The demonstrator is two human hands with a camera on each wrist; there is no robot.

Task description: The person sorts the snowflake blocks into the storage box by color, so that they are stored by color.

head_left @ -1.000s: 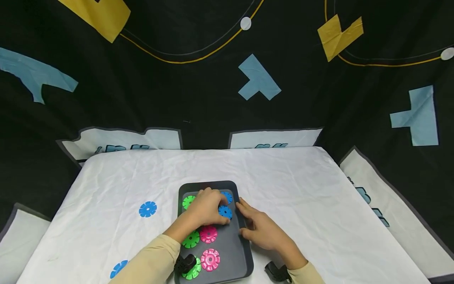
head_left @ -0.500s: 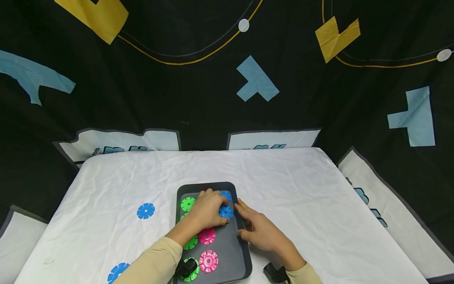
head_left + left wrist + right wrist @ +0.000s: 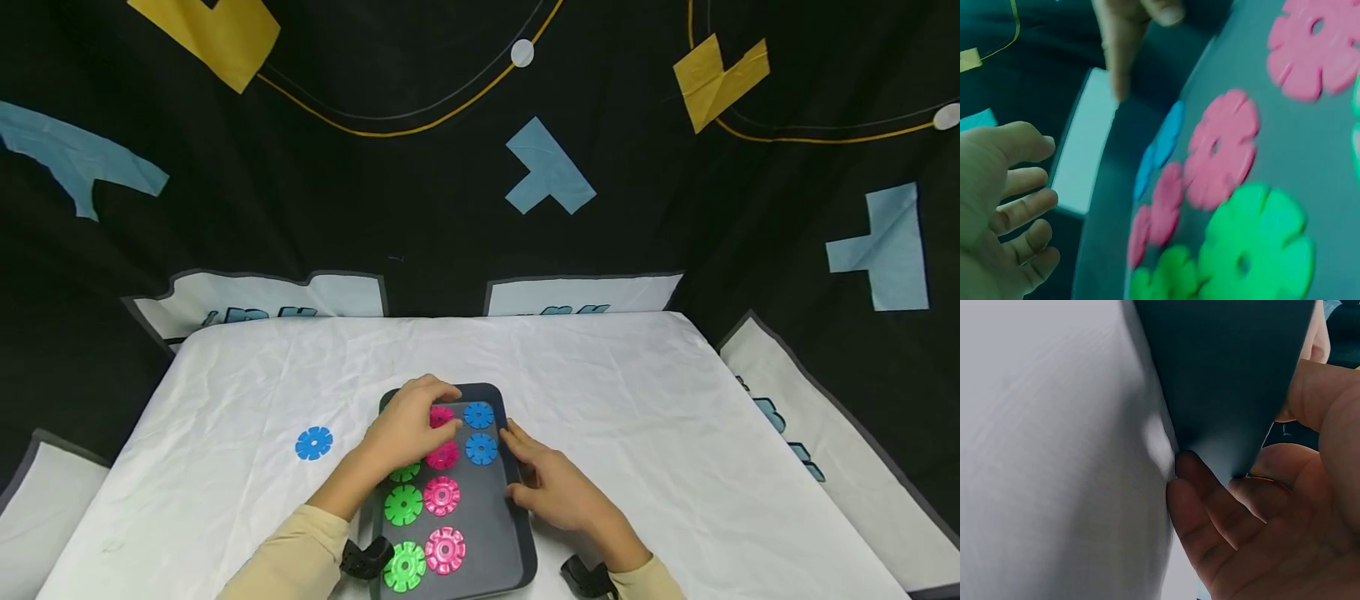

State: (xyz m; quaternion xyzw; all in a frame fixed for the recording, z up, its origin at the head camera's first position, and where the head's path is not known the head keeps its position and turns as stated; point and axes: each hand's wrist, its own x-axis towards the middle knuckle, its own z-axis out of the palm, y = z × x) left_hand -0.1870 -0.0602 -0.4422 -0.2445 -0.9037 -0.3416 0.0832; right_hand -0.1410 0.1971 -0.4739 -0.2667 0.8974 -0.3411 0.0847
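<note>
Your left hand (image 3: 407, 427) is hovering over the far-left part of the dark tray (image 3: 517, 533), fingers loosely curled with the fingertips right by the pink disc (image 3: 441, 414) at about 12 o'clock. I honestly can't tell whether you're pinching it or just touching it, since the wrist view shows relaxed fingers holding nothing. Your right hand (image 3: 551, 483) is lying along the tray's 3 o'clock rim, and the right wrist view shows the fingers curling under that edge, so you're gripping the tray itself. Inside the tray you're looking at three columns: green discs (image 3: 403, 504) down the left, pink ones (image 3: 442, 495) in the middle, and two blue discs (image 3: 480, 448) at the far right. One more blue disc (image 3: 313, 442) is sitting out on the white cloth (image 3: 637, 392) at roughly 9 o'clock from the tray. Biggest risk, I'd say: if you're lifting that rim while the other hand is poking around, the tray tilts and those slick discs slide into each other. The wrinkly cloth could also let the tray skate.
</note>
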